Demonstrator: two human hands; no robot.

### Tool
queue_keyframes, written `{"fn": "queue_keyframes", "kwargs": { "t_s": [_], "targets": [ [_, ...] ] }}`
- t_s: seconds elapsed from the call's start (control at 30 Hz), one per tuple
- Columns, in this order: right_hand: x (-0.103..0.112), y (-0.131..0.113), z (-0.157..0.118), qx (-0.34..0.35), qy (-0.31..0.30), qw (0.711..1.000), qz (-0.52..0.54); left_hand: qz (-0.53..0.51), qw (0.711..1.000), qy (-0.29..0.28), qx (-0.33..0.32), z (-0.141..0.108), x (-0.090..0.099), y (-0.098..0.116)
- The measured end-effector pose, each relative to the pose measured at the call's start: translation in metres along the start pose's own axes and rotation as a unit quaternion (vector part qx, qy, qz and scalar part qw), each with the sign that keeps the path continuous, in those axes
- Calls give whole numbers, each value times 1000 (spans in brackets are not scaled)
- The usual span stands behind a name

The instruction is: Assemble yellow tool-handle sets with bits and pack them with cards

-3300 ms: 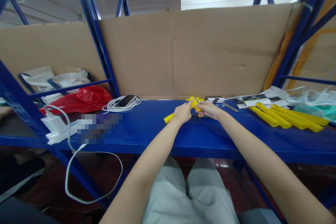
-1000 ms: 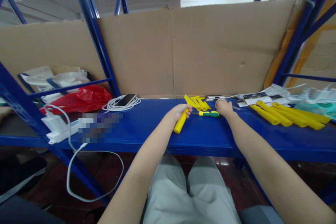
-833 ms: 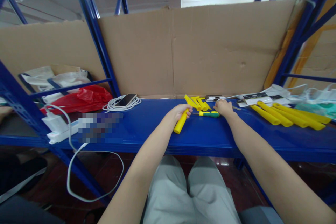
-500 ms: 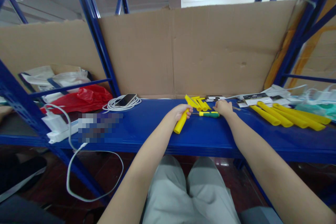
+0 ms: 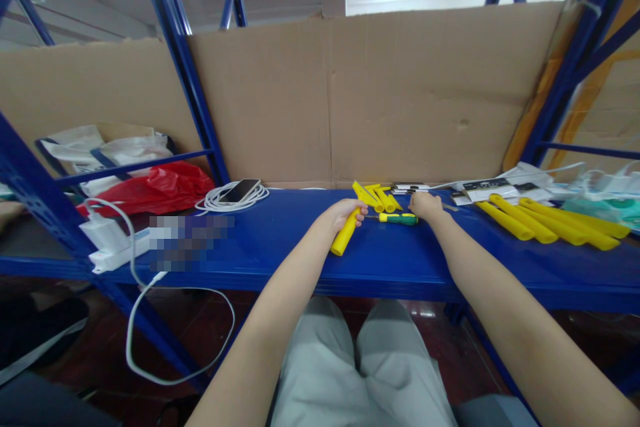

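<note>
My left hand (image 5: 346, 215) is closed round a yellow tube-like handle (image 5: 344, 235), whose lower end points toward the bench's front edge. A screwdriver (image 5: 399, 219) with a green and yellow grip lies between my two hands, its shaft pointing left. My right hand (image 5: 425, 205) rests low over the bench with curled fingers; what they hold, if anything, is hidden. A thin metal strip (image 5: 450, 207) shows just right of that hand. Behind the screwdriver lie several short yellow pieces (image 5: 384, 199), close to some black and white items (image 5: 410, 187).
Several long yellow tubes (image 5: 543, 225) lie on the blue bench (image 5: 285, 240) at right, beside white packets (image 5: 485, 190). At left are a phone (image 5: 241, 191) on a coiled white cable, a power strip (image 5: 117, 255) and a red bag (image 5: 165, 185). Cardboard (image 5: 410, 100) stands behind.
</note>
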State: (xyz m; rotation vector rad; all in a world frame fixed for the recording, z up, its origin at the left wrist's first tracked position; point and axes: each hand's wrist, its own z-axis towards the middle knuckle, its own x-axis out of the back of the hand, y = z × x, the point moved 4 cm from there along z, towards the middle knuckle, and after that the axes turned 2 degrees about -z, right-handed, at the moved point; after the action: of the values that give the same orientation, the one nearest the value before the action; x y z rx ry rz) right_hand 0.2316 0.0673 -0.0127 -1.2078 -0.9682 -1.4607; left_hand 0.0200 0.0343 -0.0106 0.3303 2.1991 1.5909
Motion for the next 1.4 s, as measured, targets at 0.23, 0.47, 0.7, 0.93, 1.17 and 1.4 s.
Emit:
{"fn": "queue_keyframes", "kwargs": {
  "t_s": [0.23,0.47,0.7,0.93,1.17,1.4],
  "targets": [
    [-10,3,9,36,-6,999,5,0,1000,-2,-3,0,0,0],
    [-11,2,11,58,-3,998,0,-5,1000,-4,-1,-1,-1,0],
    [-8,6,11,60,24,998,14,-6,1000,-6,4,-1,-1,1],
    [14,-10,6,92,154,953,243,-13,1000,-10,9,-5,-3,2],
    [24,-57,-20,238,108,859,440,-20,1000,-19,1,-2,-3,2],
    [21,-64,-28,228,73,870,430,-19,999,-34,-4,-1,-3,2]
  ]
}}
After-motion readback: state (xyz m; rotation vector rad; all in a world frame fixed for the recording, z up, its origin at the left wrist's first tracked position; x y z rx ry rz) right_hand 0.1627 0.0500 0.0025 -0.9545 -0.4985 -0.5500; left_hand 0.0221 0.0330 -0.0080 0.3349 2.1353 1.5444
